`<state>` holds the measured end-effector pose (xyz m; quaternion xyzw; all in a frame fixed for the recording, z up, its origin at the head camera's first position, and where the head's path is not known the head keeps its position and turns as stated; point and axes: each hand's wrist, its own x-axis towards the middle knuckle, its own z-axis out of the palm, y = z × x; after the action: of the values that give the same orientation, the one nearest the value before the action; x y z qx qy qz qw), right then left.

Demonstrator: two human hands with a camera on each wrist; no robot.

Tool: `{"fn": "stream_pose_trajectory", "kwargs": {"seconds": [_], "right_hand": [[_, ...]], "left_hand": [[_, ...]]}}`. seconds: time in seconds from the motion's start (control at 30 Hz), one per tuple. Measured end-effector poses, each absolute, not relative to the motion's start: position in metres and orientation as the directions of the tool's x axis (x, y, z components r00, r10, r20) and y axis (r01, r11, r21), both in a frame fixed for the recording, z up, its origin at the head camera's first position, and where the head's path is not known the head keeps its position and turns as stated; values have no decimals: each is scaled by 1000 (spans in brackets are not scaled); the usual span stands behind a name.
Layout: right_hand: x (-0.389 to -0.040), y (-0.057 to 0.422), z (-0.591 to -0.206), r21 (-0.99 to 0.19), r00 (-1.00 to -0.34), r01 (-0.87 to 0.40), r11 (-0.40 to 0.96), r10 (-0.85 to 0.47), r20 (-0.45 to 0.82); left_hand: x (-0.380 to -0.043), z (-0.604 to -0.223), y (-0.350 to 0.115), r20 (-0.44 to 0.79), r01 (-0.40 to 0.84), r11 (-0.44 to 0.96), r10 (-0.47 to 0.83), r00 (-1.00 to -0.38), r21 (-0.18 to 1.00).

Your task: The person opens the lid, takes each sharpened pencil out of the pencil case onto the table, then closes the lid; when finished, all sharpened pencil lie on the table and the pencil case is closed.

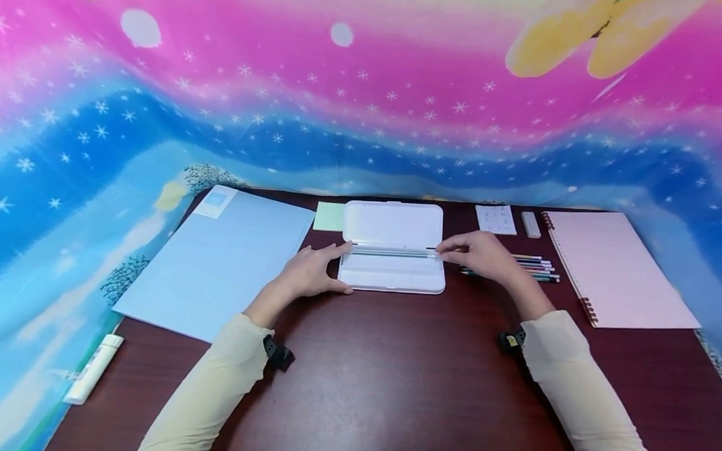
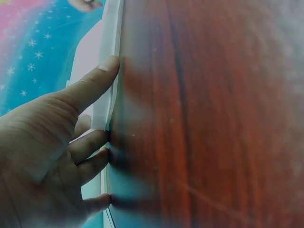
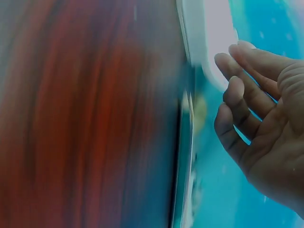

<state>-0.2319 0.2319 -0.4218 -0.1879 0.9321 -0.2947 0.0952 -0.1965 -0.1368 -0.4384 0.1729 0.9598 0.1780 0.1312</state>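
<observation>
A white pencil case point(image 1: 391, 280) lies with its lid point(image 1: 393, 221) raised at the back of the table. Along its rear compartment, near the hinge, lies a pencil point(image 1: 390, 254). My left hand point(image 1: 306, 270) holds the case's left end, with the thumb at the front corner and the forefinger by the hinge; the left wrist view shows the thumb point(image 2: 97, 83) against the case's edge. At the case's right end, my right hand point(image 1: 476, 253) pinches the pencil's end. In the right wrist view its fingertips are close together above the case, and the pencil is not visible there.
Several pencils point(image 1: 538, 268) lie beneath and right of my right hand. Behind are a patterned white card point(image 1: 496, 219), an eraser point(image 1: 531, 225) and green paper point(image 1: 329, 216). A pink spiral notebook point(image 1: 622, 274) is at right; a blue folder point(image 1: 216, 267) and white tube point(image 1: 95, 369) at left.
</observation>
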Motion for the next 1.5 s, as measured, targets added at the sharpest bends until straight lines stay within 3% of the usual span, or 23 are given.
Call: {"fn": "stream_pose_trajectory", "kwargs": {"seconds": [0.17, 0.43, 0.93, 1.13, 1.5], "right_hand": [[-229, 210, -423, -532, -872, -376, 759, -485, -75], [-227, 200, -422, -415, -895, -379, 827, -441, -63], [-233, 183, -418, -222, -848, -486, 845, -517, -115], [-232, 192, -418, -282, -839, -492, 823, -535, -96], [-230, 234, -407, -430, -839, -513, 743, -540, 69]], "left_hand": [[-197, -440, -134, -200, 280, 885, 371, -907, 371], [-197, -439, -135, -195, 275, 885, 366, -910, 376], [-197, -438, -133, -207, 264, 893, 355, -912, 366], [-196, -439, -132, -215, 265, 893, 357, -909, 365], [-197, -438, -134, -205, 254, 890, 348, -915, 378]]}}
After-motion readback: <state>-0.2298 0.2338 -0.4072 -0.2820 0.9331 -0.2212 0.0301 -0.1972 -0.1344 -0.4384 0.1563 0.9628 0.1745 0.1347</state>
